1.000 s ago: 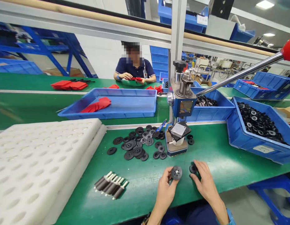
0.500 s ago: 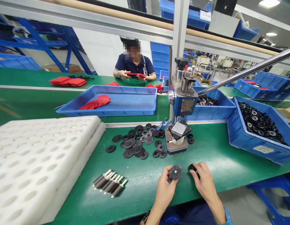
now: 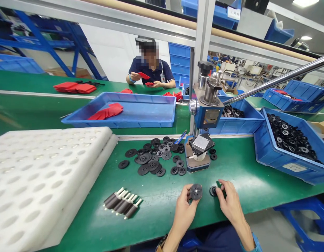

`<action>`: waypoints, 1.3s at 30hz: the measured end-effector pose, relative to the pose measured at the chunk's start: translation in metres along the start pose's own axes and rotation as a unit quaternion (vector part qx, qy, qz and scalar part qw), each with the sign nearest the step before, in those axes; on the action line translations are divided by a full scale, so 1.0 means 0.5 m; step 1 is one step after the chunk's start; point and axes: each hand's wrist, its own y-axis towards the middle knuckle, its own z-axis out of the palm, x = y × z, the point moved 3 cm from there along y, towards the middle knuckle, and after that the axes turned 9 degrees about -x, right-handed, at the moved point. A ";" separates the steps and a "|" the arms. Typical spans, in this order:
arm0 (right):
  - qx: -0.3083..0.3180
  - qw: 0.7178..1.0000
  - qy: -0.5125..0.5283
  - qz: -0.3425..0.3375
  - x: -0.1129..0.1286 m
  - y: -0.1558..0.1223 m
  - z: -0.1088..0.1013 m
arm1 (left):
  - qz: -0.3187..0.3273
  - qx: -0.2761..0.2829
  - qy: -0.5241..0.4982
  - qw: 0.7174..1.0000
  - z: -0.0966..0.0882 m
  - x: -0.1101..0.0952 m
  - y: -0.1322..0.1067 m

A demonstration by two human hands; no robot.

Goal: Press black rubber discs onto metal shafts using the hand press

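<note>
Mid-step, by the look of it: pairing two parts at the front edge of the green mat (image 3: 156, 217), just short of the hand press (image 3: 207, 115).

- Left hand (image 3: 184, 210): closed on a black disc (image 3: 196, 191), pinched by the rim between thumb and fingertips, held off the mat, face tilted up toward the camera. Centre hole and ring of small holes visible.
- Right hand (image 3: 231, 203): narrow pinch, thumb and index at the right edge of a small black wheel (image 3: 213, 190) lying on the mat just right of the disc. Gripped or only touched: cannot tell.
- Disc and wheel near each other, not touching.

Around:
- Press fixture (image 3: 197, 159) directly behind both hands, nothing seated in it as far as visible.
- Lever (image 3: 277, 81) up, slanting off to the right.
- Loose pile of discs (image 3: 153, 159) left of the fixture.
- Row of short shafts (image 3: 122, 204) further left, beside the white foam tray (image 3: 41, 175).
- Blue bin (image 3: 282, 162) of black parts on the right.
- Co-worker (image 3: 151, 68) across the line, busy with red pieces, well apart.

Judgement on next move: needs a firm pinch on the wheel first, then centres lined up square before mating. Small bore, so little room for tilt. Keep fingers clear of the fixture.
</note>
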 end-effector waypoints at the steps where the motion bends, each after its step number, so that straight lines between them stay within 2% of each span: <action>1: 0.014 1.000 0.004 -0.008 0.005 -0.003 -0.003 | 0.003 0.000 0.001 1.000 0.000 0.001 0.000; 5: 0.040 0.999 0.011 -0.020 0.025 -0.007 -0.004 | 0.015 0.005 0.004 1.000 0.001 0.005 0.000; 10: 0.002 0.999 0.038 0.001 0.053 0.005 -0.002 | 0.024 0.014 0.015 0.999 0.003 0.002 -0.002; 14: -0.017 0.997 0.070 0.009 0.101 0.018 -0.011 | 0.034 0.024 0.023 0.999 0.003 0.001 -0.003; 17: 0.007 0.993 0.120 0.011 0.143 0.018 -0.005 | 0.043 0.031 0.024 0.998 0.002 0.006 -0.004; 21: 0.051 0.981 0.188 0.004 0.179 0.007 0.024 | 0.042 0.033 0.033 0.998 0.000 0.014 -0.006; 25: 0.049 0.977 0.206 0.022 0.181 0.000 0.039 | 0.039 0.032 0.035 0.998 -0.001 0.013 -0.007; 29: 0.052 0.978 0.203 0.017 0.178 -0.006 0.037 | 0.040 0.038 0.029 0.998 -0.001 0.011 -0.009; 39: 0.000 0.988 0.145 -0.059 0.183 -0.018 0.018 | 0.043 0.048 0.018 0.998 -0.002 0.009 -0.008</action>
